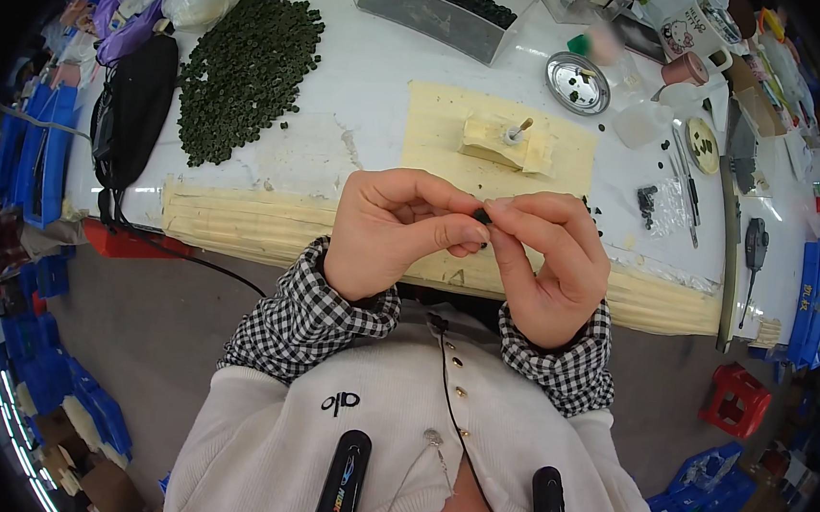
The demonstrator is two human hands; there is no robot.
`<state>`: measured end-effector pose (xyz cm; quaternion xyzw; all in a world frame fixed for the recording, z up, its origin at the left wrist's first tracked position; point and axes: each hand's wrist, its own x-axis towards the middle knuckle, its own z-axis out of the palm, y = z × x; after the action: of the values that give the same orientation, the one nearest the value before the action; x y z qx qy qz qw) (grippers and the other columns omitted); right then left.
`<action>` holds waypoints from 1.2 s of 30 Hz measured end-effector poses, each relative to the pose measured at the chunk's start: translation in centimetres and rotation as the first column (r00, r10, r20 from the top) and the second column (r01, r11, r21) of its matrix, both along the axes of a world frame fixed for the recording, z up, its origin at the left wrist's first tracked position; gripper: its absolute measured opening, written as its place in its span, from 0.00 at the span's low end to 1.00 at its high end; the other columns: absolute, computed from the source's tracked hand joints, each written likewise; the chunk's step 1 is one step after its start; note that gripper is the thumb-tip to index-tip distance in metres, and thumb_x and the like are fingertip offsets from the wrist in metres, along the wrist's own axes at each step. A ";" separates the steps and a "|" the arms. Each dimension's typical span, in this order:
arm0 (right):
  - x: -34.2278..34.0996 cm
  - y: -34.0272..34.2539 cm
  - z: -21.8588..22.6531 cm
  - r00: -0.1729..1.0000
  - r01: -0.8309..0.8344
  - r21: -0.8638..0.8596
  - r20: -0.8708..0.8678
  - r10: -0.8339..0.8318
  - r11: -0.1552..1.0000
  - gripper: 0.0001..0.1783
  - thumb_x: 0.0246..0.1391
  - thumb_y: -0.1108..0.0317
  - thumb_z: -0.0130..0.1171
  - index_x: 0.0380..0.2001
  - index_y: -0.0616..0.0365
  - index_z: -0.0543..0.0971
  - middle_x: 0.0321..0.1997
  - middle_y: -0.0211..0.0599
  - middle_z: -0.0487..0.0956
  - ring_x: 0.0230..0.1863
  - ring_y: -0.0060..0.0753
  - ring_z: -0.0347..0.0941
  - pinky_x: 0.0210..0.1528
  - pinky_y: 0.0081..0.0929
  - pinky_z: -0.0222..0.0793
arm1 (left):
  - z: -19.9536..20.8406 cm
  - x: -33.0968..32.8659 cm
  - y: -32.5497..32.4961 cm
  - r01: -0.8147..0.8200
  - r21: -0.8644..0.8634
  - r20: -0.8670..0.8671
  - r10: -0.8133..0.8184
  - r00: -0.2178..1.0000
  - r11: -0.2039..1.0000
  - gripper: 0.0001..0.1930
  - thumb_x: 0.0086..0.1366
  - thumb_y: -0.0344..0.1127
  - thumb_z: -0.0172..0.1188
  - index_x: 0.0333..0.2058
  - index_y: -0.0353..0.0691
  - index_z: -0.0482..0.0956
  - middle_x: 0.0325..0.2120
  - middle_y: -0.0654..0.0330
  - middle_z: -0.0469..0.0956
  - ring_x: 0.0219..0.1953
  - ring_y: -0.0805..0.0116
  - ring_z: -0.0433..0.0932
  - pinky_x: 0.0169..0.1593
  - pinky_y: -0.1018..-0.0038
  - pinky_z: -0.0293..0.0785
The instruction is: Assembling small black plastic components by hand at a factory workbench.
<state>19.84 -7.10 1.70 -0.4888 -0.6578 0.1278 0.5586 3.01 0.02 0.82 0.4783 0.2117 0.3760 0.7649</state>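
Observation:
Just above the table's front edge, my left hand [383, 230] and my right hand [555, 253] meet at the fingertips. Between them is a small dark green piece [481, 216], pinched by thumb and forefinger on both sides. It is too small to tell its exact kind. The other fingers of my left hand curl behind, partly hidden. Beyond the hands, a block wrapped in pale yellow tape [491, 142] with a short upright peg [518, 130] rests on a yellow sheet [431, 108].
A large pile of small dark green pieces [246, 75] spreads at the left, beside a black pouch [137, 114]. At the back stands a clear tray [428, 31] of similar pieces. To the right lie a round metal dish [578, 83], tweezers [684, 196], a mug [692, 33] and a screwdriver [755, 249].

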 end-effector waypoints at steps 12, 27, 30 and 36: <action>0.0 0.3 -0.2 0.999 0.051 0.045 -0.008 -0.051 0.998 0.15 0.42 0.85 0.65 0.37 0.62 0.81 0.36 0.38 0.78 0.35 0.32 0.77 0.35 0.23 0.73 | 0.8 -0.2 0.0 0.010 0.187 -0.086 0.006 0.996 0.982 0.11 0.59 0.18 0.60 0.42 0.25 0.78 0.38 0.51 0.80 0.40 0.69 0.81 0.45 0.77 0.79; 0.5 0.9 -0.1 0.991 0.134 0.023 -0.028 -0.133 0.991 0.13 0.44 0.84 0.65 0.37 0.63 0.81 0.35 0.39 0.78 0.34 0.31 0.76 0.35 0.21 0.72 | 0.9 -0.3 1.7 0.018 0.191 -0.102 0.002 0.995 0.981 0.08 0.63 0.21 0.57 0.40 0.27 0.78 0.34 0.49 0.80 0.35 0.64 0.82 0.39 0.74 0.81; 0.4 0.9 0.0 0.990 0.141 0.025 -0.032 -0.140 0.990 0.13 0.44 0.84 0.64 0.36 0.63 0.81 0.35 0.39 0.78 0.34 0.31 0.76 0.35 0.21 0.71 | 0.5 -0.8 2.4 0.170 -0.070 -0.002 -0.171 0.985 0.983 0.09 0.64 0.26 0.58 0.41 0.28 0.77 0.32 0.49 0.81 0.32 0.64 0.82 0.37 0.74 0.82; 0.3 0.8 -0.3 0.986 0.160 0.015 -0.053 -0.159 0.987 0.13 0.43 0.85 0.64 0.36 0.63 0.81 0.35 0.39 0.78 0.34 0.32 0.76 0.36 0.22 0.71 | 0.3 -1.2 3.2 0.400 -0.240 0.071 -0.395 0.916 0.885 0.10 0.64 0.28 0.58 0.41 0.26 0.76 0.32 0.48 0.81 0.30 0.67 0.83 0.36 0.77 0.82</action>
<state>20.17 -6.35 1.39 -0.5312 -0.6029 0.0890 0.5886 1.82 3.26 1.17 0.4077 0.1474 0.1866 0.8816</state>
